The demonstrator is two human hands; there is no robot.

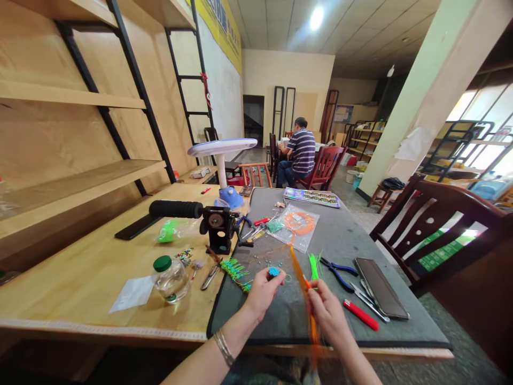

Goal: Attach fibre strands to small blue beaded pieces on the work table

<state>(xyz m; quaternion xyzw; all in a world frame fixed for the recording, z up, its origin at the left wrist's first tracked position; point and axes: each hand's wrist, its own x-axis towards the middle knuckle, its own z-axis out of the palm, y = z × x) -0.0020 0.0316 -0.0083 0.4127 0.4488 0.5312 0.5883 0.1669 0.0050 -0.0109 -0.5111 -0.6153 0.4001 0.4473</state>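
My left hand [262,293] pinches a small teal bead or knot [273,271] between thumb and fingers, above a grey work mat [256,315]. My right hand [326,313] grips a bundle of orange fibres [313,329] that hangs down past the mat's front edge, and a strand seems to run up from it. A bright green tuft [315,266] stands just beyond my right hand, and blue-handled pliers [339,272] lie to its right. Strings of green tassels [234,270] lie left of my left hand.
A red lighter [360,314], steel tweezers [368,302] and a phone [380,287] lie on the mat's right. A bag of orange cord [294,227], a black bench clamp [216,227] and a glass jar [170,279] stand farther off. A seated person [300,152] works in the background.
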